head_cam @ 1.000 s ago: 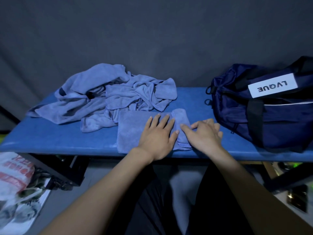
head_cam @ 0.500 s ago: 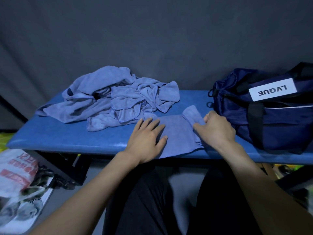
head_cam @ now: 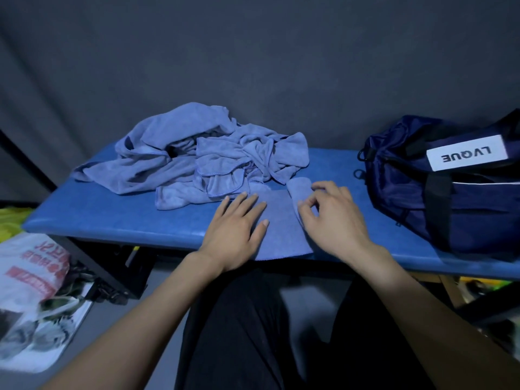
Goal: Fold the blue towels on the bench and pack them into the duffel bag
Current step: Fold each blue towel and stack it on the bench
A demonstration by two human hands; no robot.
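Note:
A flat blue towel (head_cam: 281, 220) lies at the front edge of the blue bench (head_cam: 112, 218), its right end rolled up. My left hand (head_cam: 236, 229) rests flat on the towel's left part, fingers straight. My right hand (head_cam: 332, 218) has its fingers curled over the rolled end and grips it. A heap of crumpled blue towels (head_cam: 197, 159) sits behind and to the left. The navy duffel bag (head_cam: 450, 187) with a white label stands on the bench's right end.
A grey curtain hangs behind the bench. On the floor at the left lie a printed plastic bag (head_cam: 33, 274) and dark clutter beside the bench's black frame. My dark-clothed legs are under the bench's front edge.
The towel's right end has been rolled further leftward by my right hand. My left hand has slid left and back along the towel, staying flat.

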